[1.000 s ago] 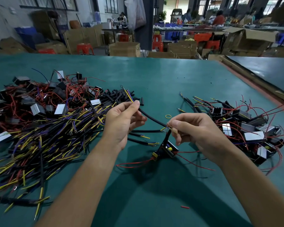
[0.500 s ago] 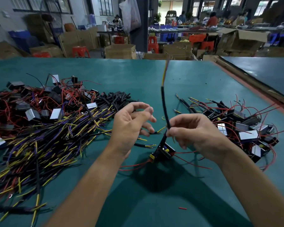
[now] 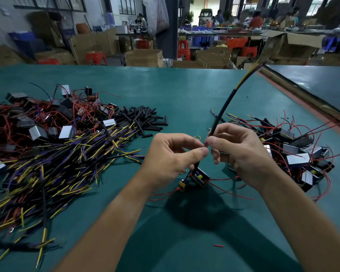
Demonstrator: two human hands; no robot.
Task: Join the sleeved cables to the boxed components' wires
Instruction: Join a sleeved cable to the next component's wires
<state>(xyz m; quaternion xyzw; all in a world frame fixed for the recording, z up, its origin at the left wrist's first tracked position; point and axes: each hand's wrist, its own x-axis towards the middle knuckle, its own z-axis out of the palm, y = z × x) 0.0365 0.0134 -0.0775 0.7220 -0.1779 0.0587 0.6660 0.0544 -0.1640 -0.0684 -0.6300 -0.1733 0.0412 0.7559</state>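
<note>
both forearms reach over the green table (image 3: 185, 95), hands nearly touching. the right hand (image 3: 241, 152) pinches the sleeved cable (image 3: 224, 108), which slants up to the right; the left hand (image 3: 173, 154) pinches wire ends between thumb and forefinger, just above the boxed component (image 3: 200, 176).

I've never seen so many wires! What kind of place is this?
Probably a factory assembly workshop: piles of sleeved cables and boxed components on a big green table, with cardboard boxes and other workers at benches behind.

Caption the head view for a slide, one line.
Left hand and right hand pinch wire ends together above a boxed component; the right holds a sleeved cable slanting up.
</note>
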